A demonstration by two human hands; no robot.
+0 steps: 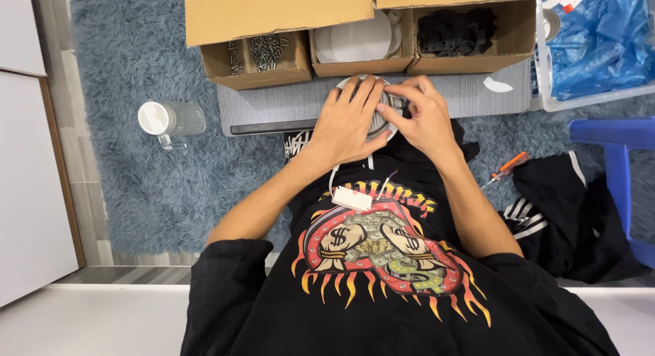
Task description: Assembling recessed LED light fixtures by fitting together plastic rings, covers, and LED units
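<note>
Up top, screws (263,52) in cardboard box (225,73)

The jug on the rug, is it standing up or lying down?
Lying down. The jug rests on its side on the blue rug, white lid pointing left, handle flat against the rug.

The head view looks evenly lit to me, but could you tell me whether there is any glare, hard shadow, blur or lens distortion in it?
Head view: lighting soft and even, no strong glare. Only faint shadow under the left hand and right hand on the round white part. Focus sharp across the cardboard boxes and rug; no visible motion blur. Wide lens splays straight lines outward near the frame edges.
</note>
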